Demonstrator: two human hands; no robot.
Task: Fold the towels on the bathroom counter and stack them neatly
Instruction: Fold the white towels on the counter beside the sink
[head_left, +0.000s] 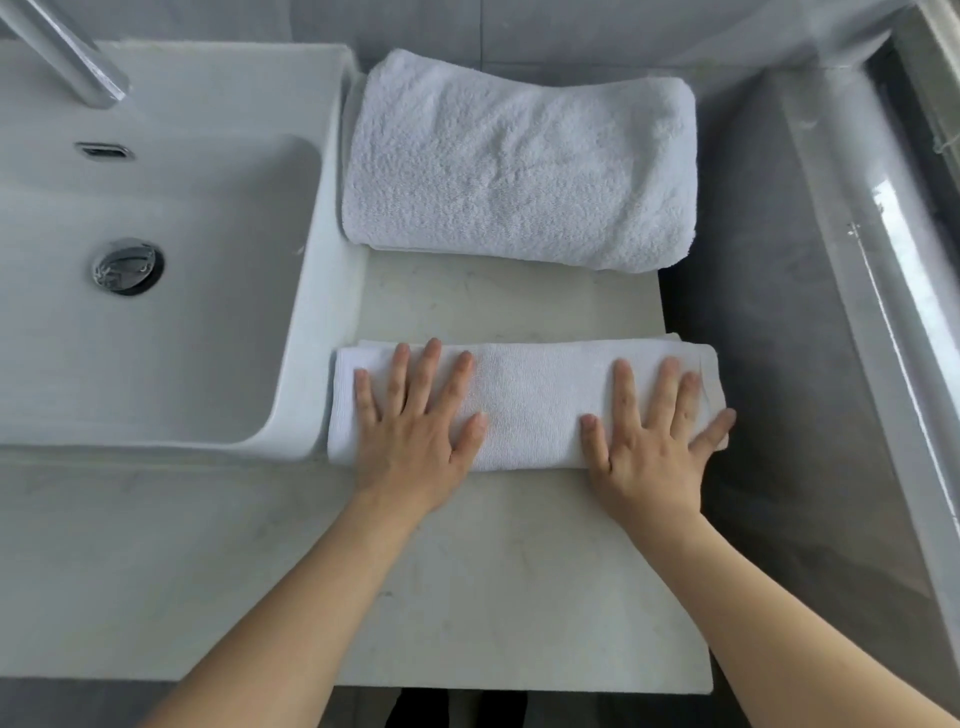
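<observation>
Two hands, left hand (415, 431), right hand (649, 441), two towels, thin towel (530, 405), thick towel (519, 161)

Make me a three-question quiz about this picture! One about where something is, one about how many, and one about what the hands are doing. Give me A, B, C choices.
1. Where is the fluffy towel?
A. in the sink
B. at the back of the counter, beside the sink
C. on the floor

2. How many towels are there?
A. two
B. four
C. five

3. What are the hands doing?
A. lying flat on the thin towel
B. turning the tap
C. lifting the fluffy towel

Answers:
1 B: it lies on the counter right of the sink.
2 A: one fluffy, one thin towel.
3 A: the left hand and right hand press it with straight fingers.
</observation>
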